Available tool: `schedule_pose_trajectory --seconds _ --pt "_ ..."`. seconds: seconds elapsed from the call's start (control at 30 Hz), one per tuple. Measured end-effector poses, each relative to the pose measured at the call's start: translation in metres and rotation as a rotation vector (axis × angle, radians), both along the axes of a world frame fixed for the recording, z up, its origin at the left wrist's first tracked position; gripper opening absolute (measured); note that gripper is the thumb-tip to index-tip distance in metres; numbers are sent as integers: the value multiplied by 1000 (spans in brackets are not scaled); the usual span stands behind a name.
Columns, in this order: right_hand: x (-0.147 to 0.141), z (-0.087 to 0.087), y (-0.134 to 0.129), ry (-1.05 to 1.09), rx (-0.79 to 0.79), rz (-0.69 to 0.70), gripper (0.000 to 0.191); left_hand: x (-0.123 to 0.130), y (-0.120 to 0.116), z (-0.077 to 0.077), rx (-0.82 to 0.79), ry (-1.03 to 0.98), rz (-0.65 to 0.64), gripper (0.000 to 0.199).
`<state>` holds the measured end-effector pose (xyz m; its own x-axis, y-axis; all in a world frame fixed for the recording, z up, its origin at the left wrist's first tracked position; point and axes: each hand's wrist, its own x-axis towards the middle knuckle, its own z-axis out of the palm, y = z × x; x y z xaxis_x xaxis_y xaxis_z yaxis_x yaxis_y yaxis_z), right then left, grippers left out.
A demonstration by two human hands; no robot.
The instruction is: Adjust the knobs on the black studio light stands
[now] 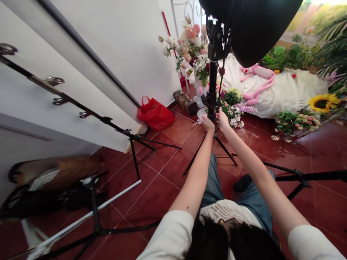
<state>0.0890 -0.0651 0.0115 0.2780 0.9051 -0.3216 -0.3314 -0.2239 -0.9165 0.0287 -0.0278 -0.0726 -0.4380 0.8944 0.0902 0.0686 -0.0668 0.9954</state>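
A black light stand point(213, 79) rises in front of me, with a big dark lamp shade point(252, 25) at its top and thin legs spread on the floor. My left hand point(208, 123) is closed on the lower part of its pole from the left side. On the other side, my right hand point(223, 120) has its fingers bent against the same pole, just under a clamp collar point(210, 100). The fingertips of both hands are partly hidden. A cable point(221, 77) hangs beside the pole.
Flower bouquets point(189, 43) and a white-draped mound point(295, 88) lie beyond the stand. A red bag point(155, 113) rests by the wall. Left are another tripod stand point(132, 137), a white rod point(108, 202) and a brown bag point(62, 173). Black stand legs point(300, 177) reach in from the right.
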Motion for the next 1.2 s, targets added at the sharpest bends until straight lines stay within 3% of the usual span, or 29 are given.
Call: schedule_pose_trajectory --seconds 0.17,0.27,0.33,0.43,0.53,0.63,0.77,0.9,1.07,1.2 --pt "43 -12 -75 37 120 154 30 -1 -23 9 -169 -1 156 53" --pt "91 -35 -134 63 95 212 27 2 -59 -8 -157 109 211 37" --pt "127 -53 -174 54 71 180 28 13 -86 -26 -285 154 286 31" --pt "179 -77 -230 65 5 13 30 49 -118 -49 -437 147 174 25" --pt "218 -88 -284 107 -10 -195 30 107 -138 -52 -308 195 -86 22" --pt "240 -87 -332 143 25 -369 29 182 -156 -33 -131 219 -444 18" --pt "255 -82 -378 216 72 -533 30 287 -197 12 119 135 -929 8" --pt "267 -80 -404 283 101 -638 33 370 -248 53 289 30 -1250 13" --pt "283 -68 -431 234 178 -664 35 446 -290 89 388 -73 -1347 38" --pt "296 -59 -454 162 201 -683 34 484 -303 112 292 -167 -1298 54"
